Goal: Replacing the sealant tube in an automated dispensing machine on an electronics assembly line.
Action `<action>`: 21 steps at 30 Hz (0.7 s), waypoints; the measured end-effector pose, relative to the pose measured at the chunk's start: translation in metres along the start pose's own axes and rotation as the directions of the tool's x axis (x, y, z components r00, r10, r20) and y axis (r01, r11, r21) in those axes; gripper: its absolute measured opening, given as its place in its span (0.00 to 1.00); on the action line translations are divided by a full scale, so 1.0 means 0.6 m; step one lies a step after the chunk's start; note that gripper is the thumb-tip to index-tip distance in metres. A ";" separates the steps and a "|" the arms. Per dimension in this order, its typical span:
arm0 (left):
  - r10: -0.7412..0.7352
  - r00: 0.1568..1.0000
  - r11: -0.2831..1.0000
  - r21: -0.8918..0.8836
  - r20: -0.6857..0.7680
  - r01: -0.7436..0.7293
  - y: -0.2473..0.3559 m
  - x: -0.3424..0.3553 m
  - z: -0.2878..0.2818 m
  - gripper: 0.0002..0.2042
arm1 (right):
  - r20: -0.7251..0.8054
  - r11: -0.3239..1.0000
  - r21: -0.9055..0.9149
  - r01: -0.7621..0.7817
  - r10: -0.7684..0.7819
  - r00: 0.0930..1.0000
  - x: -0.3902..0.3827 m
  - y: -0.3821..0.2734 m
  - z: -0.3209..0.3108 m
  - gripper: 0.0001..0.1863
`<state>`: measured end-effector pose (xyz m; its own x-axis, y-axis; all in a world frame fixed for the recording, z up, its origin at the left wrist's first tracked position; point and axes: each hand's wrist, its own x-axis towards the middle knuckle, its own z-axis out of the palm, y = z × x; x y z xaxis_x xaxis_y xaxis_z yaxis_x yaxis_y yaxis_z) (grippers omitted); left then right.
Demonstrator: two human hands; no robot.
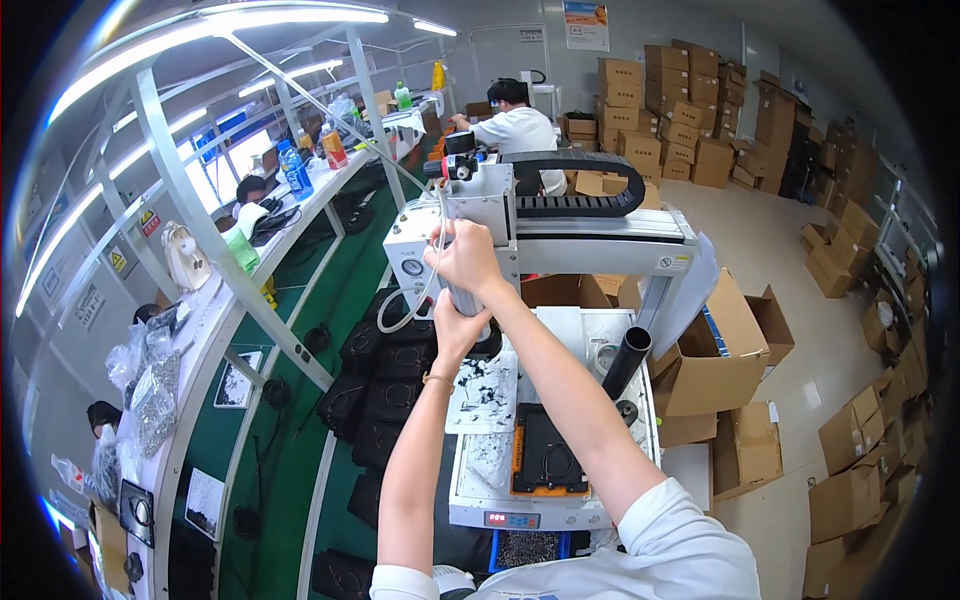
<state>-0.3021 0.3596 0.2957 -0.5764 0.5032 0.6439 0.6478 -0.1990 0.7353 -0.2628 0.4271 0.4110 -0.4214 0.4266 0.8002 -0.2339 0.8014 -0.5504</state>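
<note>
Left hand (pixel 459 328) and right hand (pixel 466 258) clasp a grey cylinder (pixel 464 301) near a lettered panel (pixel 397 253).

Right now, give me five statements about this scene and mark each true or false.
1. The right hand is higher in the picture than the left hand. True.
2. The black cable chain is left of both hands. False: it is to their right.
3. An orange-edged black piece lies on the white machine bed. True.
4. The left hand holds the black tube. False: the tube is apart from both hands.
5. The blue bottle lies on its side. False: it stands upright.
</note>
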 end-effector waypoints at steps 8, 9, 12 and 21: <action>0.058 0.963 0.972 0.236 -0.264 0.006 0.016 -0.002 0.030 0.23 | 0.163 0.995 0.104 -0.009 -0.008 0.987 0.014 0.011 -0.014 0.12; 0.038 0.960 0.967 0.253 -0.278 0.035 0.018 -0.002 0.033 0.23 | 0.171 0.993 0.116 -0.008 -0.012 0.985 0.015 0.014 -0.015 0.12; 0.103 0.935 0.946 0.323 -0.340 0.013 0.014 -0.003 0.045 0.22 | 0.162 0.990 0.135 0.028 -0.050 0.985 0.016 0.021 -0.015 0.12; 0.023 0.895 0.907 0.387 -0.445 0.169 0.026 -0.008 0.062 0.22 | 0.296 0.956 0.292 -0.009 -0.081 0.952 0.024 0.033 -0.025 0.11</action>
<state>-0.2710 0.3853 0.2962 -0.7225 0.0717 0.6876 0.6829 0.2296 0.6936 -0.2602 0.4552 0.4150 -0.6412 0.2173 0.7359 -0.4755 0.6403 -0.6033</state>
